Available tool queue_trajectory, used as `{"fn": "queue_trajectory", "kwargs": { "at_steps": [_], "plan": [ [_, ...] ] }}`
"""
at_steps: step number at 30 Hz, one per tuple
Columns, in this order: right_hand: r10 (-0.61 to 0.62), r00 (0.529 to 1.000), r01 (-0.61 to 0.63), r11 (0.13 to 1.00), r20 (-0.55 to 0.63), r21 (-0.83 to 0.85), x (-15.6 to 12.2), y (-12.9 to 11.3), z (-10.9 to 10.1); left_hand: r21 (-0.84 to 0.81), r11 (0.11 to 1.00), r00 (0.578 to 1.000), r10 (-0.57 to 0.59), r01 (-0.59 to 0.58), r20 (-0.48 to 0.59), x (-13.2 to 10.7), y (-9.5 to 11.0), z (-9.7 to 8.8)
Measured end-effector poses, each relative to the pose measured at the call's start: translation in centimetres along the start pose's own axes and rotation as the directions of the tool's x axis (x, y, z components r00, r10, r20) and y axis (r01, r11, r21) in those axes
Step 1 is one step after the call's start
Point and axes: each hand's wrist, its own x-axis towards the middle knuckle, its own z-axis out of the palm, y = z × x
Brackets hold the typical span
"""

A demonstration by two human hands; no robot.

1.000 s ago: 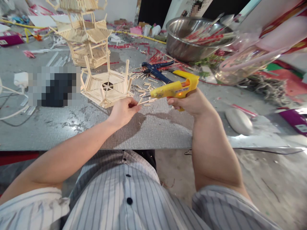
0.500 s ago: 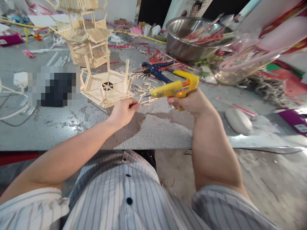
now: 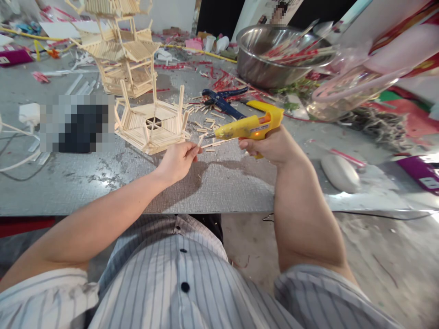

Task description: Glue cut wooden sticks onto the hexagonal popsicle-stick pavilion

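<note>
My right hand (image 3: 265, 144) is wrapped round the handle of a yellow hot glue gun (image 3: 252, 125), whose small light glows orange. The gun's metal nozzle points left, close to my left fingertips. My left hand (image 3: 180, 160) pinches a short wooden stick (image 3: 200, 141), held just below the nozzle; whether the two touch I cannot tell. Just beyond my left hand sits a six-sided frame (image 3: 164, 128) of glued sticks with upright posts at its corners. Loose cut sticks (image 3: 209, 123) lie scattered behind the nozzle.
A tiered stick pagoda (image 3: 126, 55) stands at the back left. Blue-handled cutters (image 3: 224, 100) lie behind the glue gun. A steel basin (image 3: 254, 59) holds red-and-white sticks. At right are a white oval object (image 3: 340, 173) and a clear pink-rimmed container (image 3: 353, 91).
Almost nothing differs. The glue gun and my right hand have shifted very slightly left, and the stick in my left fingers has moved by a hair.
</note>
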Motion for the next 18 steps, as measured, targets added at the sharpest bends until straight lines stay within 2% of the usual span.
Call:
{"fn": "queue_trajectory", "kwargs": {
  "at_steps": [9, 18],
  "plan": [
    [-0.016, 1.0, 0.016, 0.999, -0.006, -0.031, 0.07, 0.56, -0.11, -0.045, 0.999, 0.999, 0.018, -0.016, 0.038, -0.15, 0.04, 0.0],
    [-0.019, 1.0, 0.02, 0.999, 0.021, -0.05, 0.11, 0.81, -0.41, 0.022, 1.0, 1.0, -0.005, 0.005, 0.014, -0.23, 0.3, 0.01]
  ]
}}
